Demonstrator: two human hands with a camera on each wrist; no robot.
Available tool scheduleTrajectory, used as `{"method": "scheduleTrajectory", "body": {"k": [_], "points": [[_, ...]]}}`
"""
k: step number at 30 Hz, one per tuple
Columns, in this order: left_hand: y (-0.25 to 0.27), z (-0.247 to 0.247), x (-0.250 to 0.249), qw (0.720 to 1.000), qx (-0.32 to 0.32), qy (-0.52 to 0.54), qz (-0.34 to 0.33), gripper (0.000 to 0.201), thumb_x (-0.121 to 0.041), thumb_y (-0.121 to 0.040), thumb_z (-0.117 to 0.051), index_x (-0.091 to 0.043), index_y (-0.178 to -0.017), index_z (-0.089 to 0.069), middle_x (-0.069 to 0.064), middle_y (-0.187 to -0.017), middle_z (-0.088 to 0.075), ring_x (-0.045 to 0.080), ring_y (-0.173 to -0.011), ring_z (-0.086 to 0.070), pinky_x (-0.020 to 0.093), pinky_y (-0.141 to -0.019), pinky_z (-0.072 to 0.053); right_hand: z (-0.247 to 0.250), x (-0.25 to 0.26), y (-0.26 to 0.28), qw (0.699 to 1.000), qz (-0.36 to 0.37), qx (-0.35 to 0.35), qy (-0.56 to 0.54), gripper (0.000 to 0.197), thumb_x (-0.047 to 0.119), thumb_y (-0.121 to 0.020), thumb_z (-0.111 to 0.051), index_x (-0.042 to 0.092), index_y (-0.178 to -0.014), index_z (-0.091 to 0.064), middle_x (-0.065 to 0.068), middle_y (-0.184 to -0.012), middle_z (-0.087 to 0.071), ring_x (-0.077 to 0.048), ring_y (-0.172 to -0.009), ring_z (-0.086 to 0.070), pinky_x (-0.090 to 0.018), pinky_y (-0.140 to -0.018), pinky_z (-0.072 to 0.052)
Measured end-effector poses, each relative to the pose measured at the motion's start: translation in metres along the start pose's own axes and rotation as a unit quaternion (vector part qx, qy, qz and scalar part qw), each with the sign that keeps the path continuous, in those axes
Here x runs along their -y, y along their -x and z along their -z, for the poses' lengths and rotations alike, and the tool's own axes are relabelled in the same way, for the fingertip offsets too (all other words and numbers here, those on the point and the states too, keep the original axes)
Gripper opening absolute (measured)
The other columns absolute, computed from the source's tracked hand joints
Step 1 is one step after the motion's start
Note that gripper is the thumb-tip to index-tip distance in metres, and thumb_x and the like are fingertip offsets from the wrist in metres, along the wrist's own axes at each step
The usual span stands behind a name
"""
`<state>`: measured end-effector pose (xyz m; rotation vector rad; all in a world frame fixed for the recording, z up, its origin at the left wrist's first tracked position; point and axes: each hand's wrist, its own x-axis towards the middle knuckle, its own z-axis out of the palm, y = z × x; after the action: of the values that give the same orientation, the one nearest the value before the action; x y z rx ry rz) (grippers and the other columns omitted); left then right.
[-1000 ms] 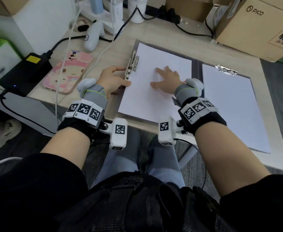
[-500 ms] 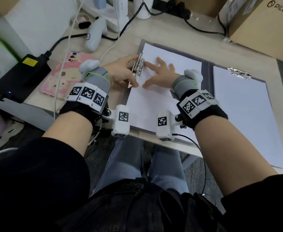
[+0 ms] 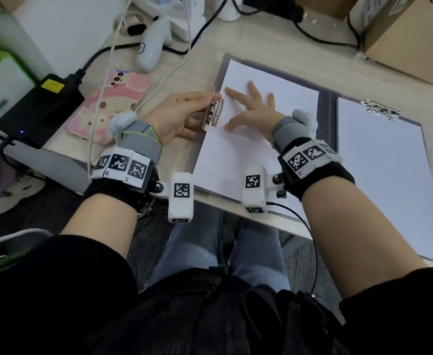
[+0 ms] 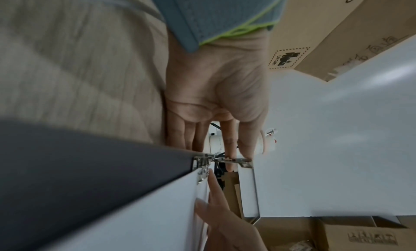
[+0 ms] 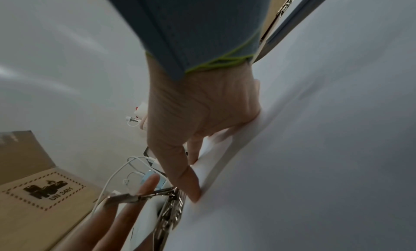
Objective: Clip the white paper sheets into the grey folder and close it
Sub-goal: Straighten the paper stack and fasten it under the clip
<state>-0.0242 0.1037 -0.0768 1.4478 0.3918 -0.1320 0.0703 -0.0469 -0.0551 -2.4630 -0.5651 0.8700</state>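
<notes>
The grey folder (image 3: 326,119) lies open on the desk. White paper sheets (image 3: 236,155) cover its left half. My left hand (image 3: 210,108) pinches the lever of the metal clip (image 3: 213,116) at the folder's left edge and holds it raised; the left wrist view shows the lever (image 4: 234,159) edge-on between thumb and index finger. My right hand (image 3: 248,108) lies flat on the sheets with fingers spread, index fingertip close to the clip. In the right wrist view the index finger (image 5: 191,183) presses the paper edge beside the clip (image 5: 139,196).
The folder's right half carries another white sheet (image 3: 389,180) under a top clip (image 3: 380,110). A pink phone (image 3: 108,103), a black power adapter (image 3: 39,103), a white controller (image 3: 154,42) and cables lie to the left. A cardboard box (image 3: 410,34) stands at the back right.
My left hand left the desk beside the clip, took its lever and raised it. My right hand slid left across the sheets toward the clip.
</notes>
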Motion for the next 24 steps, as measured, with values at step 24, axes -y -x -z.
{"method": "scheduleTrajectory", "body": {"k": [24], "points": [[0.007,-0.011,0.002,0.994,-0.091,-0.013,0.059,0.069,0.008,-0.079,-0.054,-0.035,-0.133,-0.043,-0.007,-0.087,-0.067,0.006,-0.054,-0.058,0.016,-0.052,-0.047,-0.001,0.001,0.003,1.0,-0.005,-0.009,0.014,0.08,0.027,-0.081,-0.064,0.05,-0.144,-0.02,0.008,-0.16,0.014,-0.031,-0.143,0.03,-0.046,-0.118,0.013]]}}
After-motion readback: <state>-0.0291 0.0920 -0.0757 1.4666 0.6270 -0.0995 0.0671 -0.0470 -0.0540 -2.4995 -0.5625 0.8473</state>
